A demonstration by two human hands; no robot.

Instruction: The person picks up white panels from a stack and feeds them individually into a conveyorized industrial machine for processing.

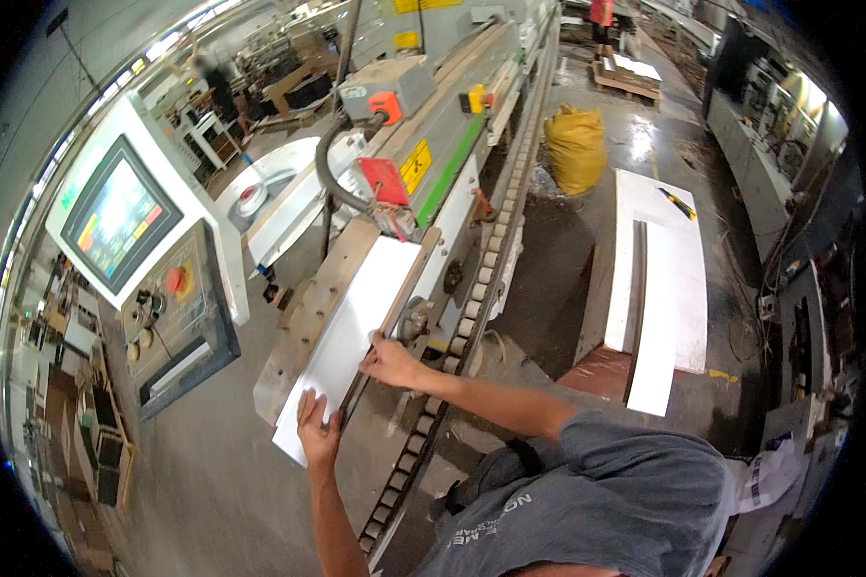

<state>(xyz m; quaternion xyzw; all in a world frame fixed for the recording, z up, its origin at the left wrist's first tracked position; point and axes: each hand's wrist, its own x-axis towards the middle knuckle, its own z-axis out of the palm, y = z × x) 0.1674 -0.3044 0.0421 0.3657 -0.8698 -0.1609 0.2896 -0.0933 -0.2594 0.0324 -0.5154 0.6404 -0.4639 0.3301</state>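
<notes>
A long white panel (335, 332) lies on the machine's infeed bed, its far end up against the machine head. My left hand (318, 433) rests on the panel's near part, fingers stretched out over the white surface and thumb by the right edge. Farther up, my right hand (390, 363) is closed at the panel's right edge, with its fingertips against that edge and the rail (409, 288) beside it. What lies under the right fingers is partly hidden.
Left stands a control panel (125, 221) with a lit screen and red button. A roller-chain conveyor (467, 327) runs along the machine's right side. White boards (669, 260), with a yellow-black cutter (678, 203) on top, lie at right, near a yellow sack (575, 149). Other people stand far off.
</notes>
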